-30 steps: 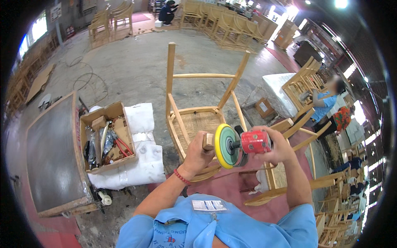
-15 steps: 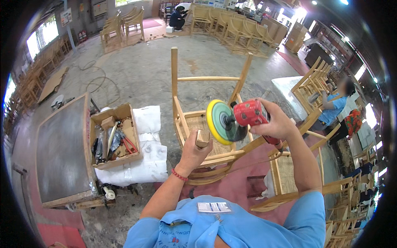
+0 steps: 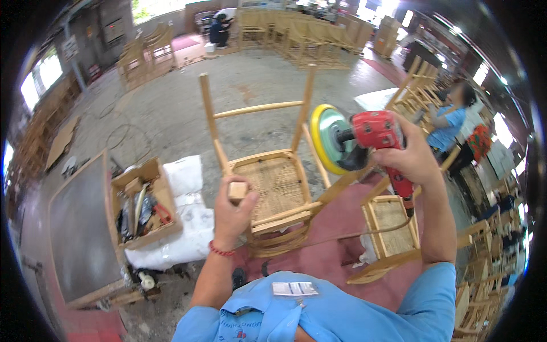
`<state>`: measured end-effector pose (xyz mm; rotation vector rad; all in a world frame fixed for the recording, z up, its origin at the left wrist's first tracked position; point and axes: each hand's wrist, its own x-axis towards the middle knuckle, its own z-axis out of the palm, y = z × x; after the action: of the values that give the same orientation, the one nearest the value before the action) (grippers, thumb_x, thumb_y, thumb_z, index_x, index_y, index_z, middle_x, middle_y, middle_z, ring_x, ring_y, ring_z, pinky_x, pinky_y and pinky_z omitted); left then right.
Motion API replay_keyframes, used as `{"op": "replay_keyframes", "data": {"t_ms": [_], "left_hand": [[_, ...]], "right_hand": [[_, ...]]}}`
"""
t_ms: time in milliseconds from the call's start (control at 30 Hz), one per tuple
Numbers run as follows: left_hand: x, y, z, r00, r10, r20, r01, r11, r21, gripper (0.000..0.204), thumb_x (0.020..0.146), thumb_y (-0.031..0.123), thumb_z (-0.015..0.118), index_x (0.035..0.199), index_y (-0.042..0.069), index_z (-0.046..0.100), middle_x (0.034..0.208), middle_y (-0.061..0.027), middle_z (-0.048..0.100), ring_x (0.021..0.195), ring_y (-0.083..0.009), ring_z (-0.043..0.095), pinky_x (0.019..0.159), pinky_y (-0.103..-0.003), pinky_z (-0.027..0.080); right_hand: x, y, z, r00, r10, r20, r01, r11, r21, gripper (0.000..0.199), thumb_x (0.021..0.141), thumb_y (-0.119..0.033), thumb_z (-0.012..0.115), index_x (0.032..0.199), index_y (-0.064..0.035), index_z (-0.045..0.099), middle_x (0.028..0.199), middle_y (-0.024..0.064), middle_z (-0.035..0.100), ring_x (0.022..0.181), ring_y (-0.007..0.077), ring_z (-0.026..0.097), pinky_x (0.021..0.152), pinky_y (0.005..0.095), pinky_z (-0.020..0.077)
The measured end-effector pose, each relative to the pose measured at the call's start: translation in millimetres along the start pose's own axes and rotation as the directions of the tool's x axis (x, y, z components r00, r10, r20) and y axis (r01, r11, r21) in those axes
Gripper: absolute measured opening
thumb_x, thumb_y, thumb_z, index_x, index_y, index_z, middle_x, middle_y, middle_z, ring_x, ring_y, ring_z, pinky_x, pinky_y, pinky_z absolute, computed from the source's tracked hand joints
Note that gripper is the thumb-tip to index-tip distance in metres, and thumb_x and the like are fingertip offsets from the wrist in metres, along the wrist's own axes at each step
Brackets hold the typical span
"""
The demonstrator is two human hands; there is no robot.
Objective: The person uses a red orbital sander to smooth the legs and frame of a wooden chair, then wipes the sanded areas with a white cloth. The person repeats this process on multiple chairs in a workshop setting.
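My left hand (image 3: 232, 212) is wrapped round the square end of a chair leg (image 3: 237, 191). That leg belongs to a tipped wooden chair (image 3: 259, 108) with its legs pointing up and away and its woven seat (image 3: 270, 188) below. In my right hand (image 3: 411, 157) is a red disc sander (image 3: 376, 130), gripped by its body. Its round pad, green with a yellow rim, faces left and stands apart from the chair. A hose runs from the sander's lower end toward the chair. My right fingers are partly hidden behind the tool.
A cardboard box (image 3: 165, 221) of tools and a white padded sheet (image 3: 194, 236) lie at left, beside a dark framed board (image 3: 80, 228). Another woven-seat chair (image 3: 393, 228) is at right. A co-worker in blue (image 3: 450, 125) works farther right. Rows of chairs (image 3: 310, 40) stand at the back.
The sander has moved right, away from the chair leg's end. My left hand and the leg it holds have shifted left in view, as has the whole scene somewhat.
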<state>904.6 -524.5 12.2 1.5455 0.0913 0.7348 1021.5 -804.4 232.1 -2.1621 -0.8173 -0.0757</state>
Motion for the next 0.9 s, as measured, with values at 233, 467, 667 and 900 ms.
{"op": "replay_keyframes", "data": {"t_ms": [233,467,667,900], "left_hand": [[8,9,22,0.974,0.134,-0.183,-0.118,0.988,0.096,0.009,0.088,0.010,0.055,0.091,0.002,0.058,0.080,-0.0037,0.058,0.076,-0.0116,0.054,0.071,-0.027,0.045],[5,11,25,0.972,0.101,-0.214,-0.087,0.994,0.072,0.011,0.088,0.012,0.053,0.085,0.002,0.054,0.080,-0.0046,0.057,0.076,-0.0123,0.052,0.073,-0.026,0.042],[5,12,19,0.986,0.046,-0.162,-0.044,0.999,0.017,0.009,0.085,0.011,0.054,0.086,0.002,0.054,0.083,-0.0062,0.057,0.080,-0.0148,0.052,0.078,-0.029,0.042],[4,8,10,0.995,0.048,-0.091,-0.045,0.998,0.035,0.011,0.083,0.012,0.055,0.087,0.002,0.054,0.085,-0.0083,0.057,0.083,-0.0176,0.052,0.082,-0.031,0.042]], "right_hand": [[-55,23,-124,0.881,0.414,-0.228,-0.430,0.903,-0.021,0.054,0.071,-0.017,0.075,0.121,-0.0019,0.060,0.088,0.0032,0.067,0.068,0.0091,0.061,0.063,0.0243,0.0499],[-30,53,-126,0.883,0.469,-0.028,-0.447,0.819,-0.359,0.062,0.066,-0.030,0.075,0.118,0.0008,0.062,0.096,0.0115,0.069,0.083,0.0190,0.066,0.077,0.0296,0.0511],[-1,79,-105,0.848,0.513,0.131,-0.391,0.774,-0.498,0.072,0.062,-0.039,0.074,0.119,0.0030,0.061,0.100,0.0195,0.069,0.089,0.0266,0.067,0.081,0.0341,0.0518],[21,101,-121,0.828,0.555,-0.076,-0.520,0.711,-0.473,0.075,0.061,-0.035,0.075,0.123,0.0042,0.059,0.100,0.0190,0.068,0.085,0.0256,0.067,0.075,0.0352,0.0542]]}}
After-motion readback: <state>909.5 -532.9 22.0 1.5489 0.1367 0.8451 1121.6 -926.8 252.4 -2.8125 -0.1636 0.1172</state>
